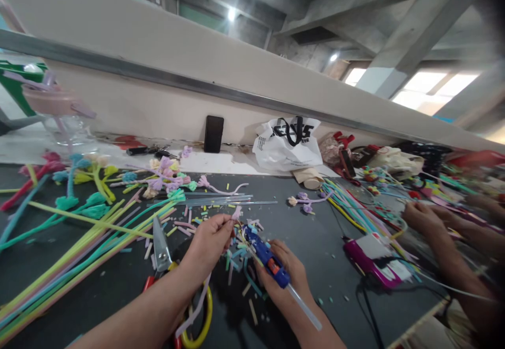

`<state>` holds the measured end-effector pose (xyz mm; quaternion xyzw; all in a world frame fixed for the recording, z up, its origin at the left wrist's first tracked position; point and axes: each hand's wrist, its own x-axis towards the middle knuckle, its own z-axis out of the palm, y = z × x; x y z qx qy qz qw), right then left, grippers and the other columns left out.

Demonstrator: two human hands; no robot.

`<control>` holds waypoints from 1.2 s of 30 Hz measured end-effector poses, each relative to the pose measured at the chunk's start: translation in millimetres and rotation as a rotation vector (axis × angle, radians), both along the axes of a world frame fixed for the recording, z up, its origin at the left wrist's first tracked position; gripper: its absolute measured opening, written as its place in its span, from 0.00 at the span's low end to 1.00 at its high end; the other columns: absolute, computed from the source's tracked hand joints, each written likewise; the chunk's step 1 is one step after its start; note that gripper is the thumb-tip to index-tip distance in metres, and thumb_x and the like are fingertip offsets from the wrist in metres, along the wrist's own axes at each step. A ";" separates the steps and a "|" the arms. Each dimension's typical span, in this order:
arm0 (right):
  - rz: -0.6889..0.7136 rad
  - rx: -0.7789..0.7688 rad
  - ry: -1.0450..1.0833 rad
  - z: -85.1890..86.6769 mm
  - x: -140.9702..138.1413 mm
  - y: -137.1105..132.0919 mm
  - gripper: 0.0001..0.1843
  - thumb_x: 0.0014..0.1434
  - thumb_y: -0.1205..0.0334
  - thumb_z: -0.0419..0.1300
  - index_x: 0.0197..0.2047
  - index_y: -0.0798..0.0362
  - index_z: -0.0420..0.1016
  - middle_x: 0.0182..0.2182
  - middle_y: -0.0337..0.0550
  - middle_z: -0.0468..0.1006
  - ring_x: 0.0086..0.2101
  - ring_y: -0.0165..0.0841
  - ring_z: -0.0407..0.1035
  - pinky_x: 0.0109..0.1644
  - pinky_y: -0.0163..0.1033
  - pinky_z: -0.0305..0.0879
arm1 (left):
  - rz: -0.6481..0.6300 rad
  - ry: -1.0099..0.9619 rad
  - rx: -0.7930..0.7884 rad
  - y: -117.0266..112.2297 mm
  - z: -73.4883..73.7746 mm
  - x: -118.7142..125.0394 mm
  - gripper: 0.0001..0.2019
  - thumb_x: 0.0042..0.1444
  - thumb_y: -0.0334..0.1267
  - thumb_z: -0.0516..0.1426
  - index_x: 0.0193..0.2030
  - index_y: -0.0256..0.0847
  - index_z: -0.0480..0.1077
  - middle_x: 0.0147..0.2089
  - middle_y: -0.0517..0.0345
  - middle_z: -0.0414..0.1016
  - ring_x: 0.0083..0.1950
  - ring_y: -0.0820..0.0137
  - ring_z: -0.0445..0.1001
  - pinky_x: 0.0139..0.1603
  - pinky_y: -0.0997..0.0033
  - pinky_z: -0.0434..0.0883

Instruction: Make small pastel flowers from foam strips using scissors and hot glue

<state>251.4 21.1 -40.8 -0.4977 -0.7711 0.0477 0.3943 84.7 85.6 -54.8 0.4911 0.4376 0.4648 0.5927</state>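
My left hand (pixel 209 241) pinches a lilac pipe-cleaner flower (pixel 236 213), and its fuzzy stem (pixel 197 309) hangs down below my wrist. Wrapped in my right hand (pixel 292 273) is a blue glue gun (pixel 260 245), its tip pointing up and left close to the flower. A translucent glue stick (pixel 303 307) sticks out of the gun's rear. Short cut pieces of pipe cleaner (pixel 236 259) lie scattered under both hands. Scissors (pixel 161 249) with red and yellow handles lie partly hidden beneath my left forearm.
Long pipe cleaners (pixel 90 252) and finished flowers (pixel 161 178) cover the left side. Glue sticks (pixel 236 201) lie ahead. Behind are a phone (pixel 213 134), a white bag (pixel 288 146) and a bottle (pixel 65 123). At right, a magenta device (pixel 371 267) sits near a co-worker's hands (pixel 426 220).
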 end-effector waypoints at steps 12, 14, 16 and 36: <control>-0.002 0.005 0.005 1.1 -1.6 -0.4 0.02 0.49 0.66 0.55 0.29 0.52 0.65 0.27 0.43 0.71 0.29 0.33 0.68 0.32 0.36 0.67 | -0.003 -0.025 -0.041 -2.1 6.8 0.9 0.11 0.48 0.45 0.53 0.25 0.37 0.64 0.17 0.67 0.59 0.15 0.81 0.52 0.15 0.81 0.49; -0.010 -0.027 0.004 1.2 -1.4 0.0 0.01 0.48 0.66 0.55 0.29 0.52 0.65 0.27 0.42 0.71 0.28 0.33 0.68 0.32 0.36 0.66 | -0.006 -0.027 -0.035 -2.5 6.5 0.9 0.11 0.48 0.44 0.53 0.25 0.37 0.64 0.16 0.68 0.58 0.15 0.81 0.52 0.15 0.81 0.49; -0.018 -0.028 0.008 1.7 -1.3 0.2 0.02 0.48 0.66 0.55 0.29 0.52 0.66 0.27 0.43 0.71 0.29 0.33 0.68 0.32 0.36 0.67 | -0.007 -0.022 -0.035 -2.5 5.3 0.9 0.11 0.48 0.45 0.53 0.25 0.37 0.65 0.16 0.68 0.58 0.15 0.81 0.52 0.15 0.80 0.49; -0.141 0.024 0.029 11.3 5.4 0.9 0.04 0.50 0.63 0.57 0.30 0.54 0.68 0.28 0.43 0.72 0.28 0.33 0.69 0.32 0.35 0.66 | -0.250 -0.349 -0.215 -0.2 9.5 -8.2 0.13 0.45 0.44 0.59 0.28 0.35 0.66 0.19 0.66 0.62 0.14 0.84 0.50 0.12 0.83 0.43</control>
